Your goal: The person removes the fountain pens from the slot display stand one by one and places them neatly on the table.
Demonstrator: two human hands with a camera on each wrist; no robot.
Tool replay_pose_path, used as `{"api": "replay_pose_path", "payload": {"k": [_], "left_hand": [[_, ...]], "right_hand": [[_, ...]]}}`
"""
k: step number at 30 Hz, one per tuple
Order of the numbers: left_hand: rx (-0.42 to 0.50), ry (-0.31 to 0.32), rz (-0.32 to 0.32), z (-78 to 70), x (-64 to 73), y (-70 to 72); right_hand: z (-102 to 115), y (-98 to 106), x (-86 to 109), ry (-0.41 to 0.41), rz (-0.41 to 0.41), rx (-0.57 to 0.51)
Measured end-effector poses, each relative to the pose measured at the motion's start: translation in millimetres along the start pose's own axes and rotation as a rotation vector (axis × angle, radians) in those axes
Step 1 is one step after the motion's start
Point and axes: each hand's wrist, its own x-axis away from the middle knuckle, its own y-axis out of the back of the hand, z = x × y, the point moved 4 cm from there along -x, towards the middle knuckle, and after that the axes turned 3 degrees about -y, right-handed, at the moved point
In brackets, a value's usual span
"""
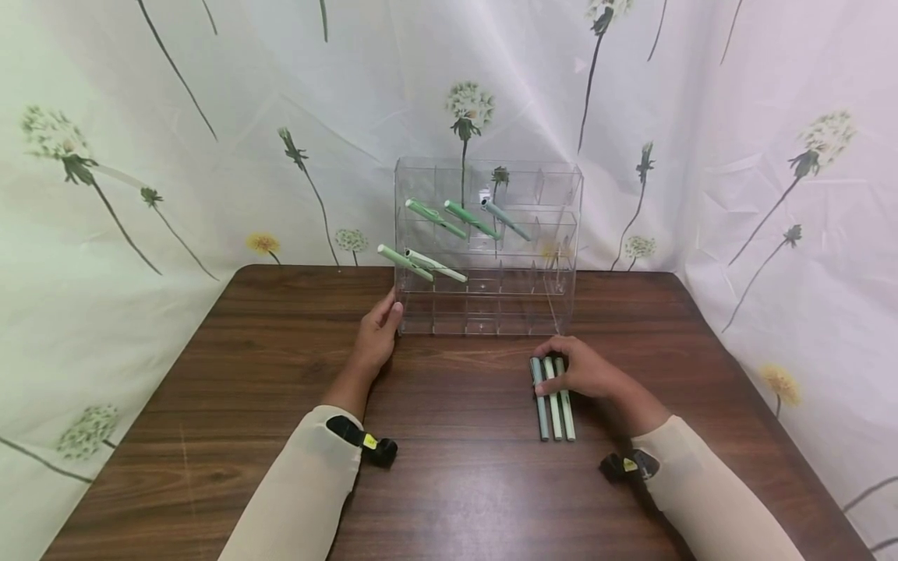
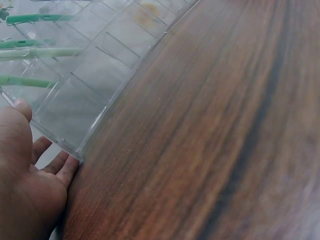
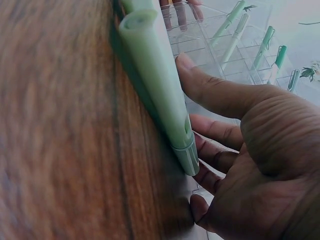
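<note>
My left hand (image 1: 377,331) holds the lower left side of a clear stepped rack (image 1: 484,326); in the left wrist view its thumb lies at the side panel's edge, fingers beyond it. Slanting pens stand in the rack: a light green pen (image 1: 435,218), a green pen (image 1: 471,219) and a grey-blue pen (image 1: 508,220) higher up, another green pen (image 1: 405,262) and a whitish pen (image 1: 438,266) lower. Over three pens lying side by side on the table is my right hand (image 1: 592,372). Its thumb crosses them to the blue-grey pen (image 1: 542,417); beside that lie two pale green pens (image 1: 567,413).
The rack stands near the back edge of a brown wood-grain table (image 1: 449,483). Behind and beside it hangs a white curtain (image 1: 379,93) printed with dandelions. A small black camera (image 1: 379,452) is strapped to each wrist over the sleeves.
</note>
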Motion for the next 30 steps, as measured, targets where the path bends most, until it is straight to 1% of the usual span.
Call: {"api": "replay_pose_path", "payload": {"k": [12, 17, 20, 24, 30], "left_hand": [[0.0, 0.013, -0.001, 1.6, 0.6, 0.7], [-0.003, 0.02, -0.003, 2.8, 0.6, 0.6], [-0.004, 0.023, -0.005, 2.6, 0.8, 1.1], [-0.006, 0.012, -0.009, 2.4, 0.4, 2.1], [-0.018, 0.023, -0.006, 1.3, 0.5, 1.8]], "right_hand": [[-1.9, -1.1, -1.4, 0.0, 0.006, 0.01], [-0.7, -0.5, 0.0, 0.004, 0.009, -0.002], [0.9, -0.2, 0.3, 0.007, 0.011, -0.018], [4.7, 1.1, -0.8, 0.022, 0.012, -0.035], [17.5, 9.2, 3.3, 0.015, 0.008, -0.12]]}}
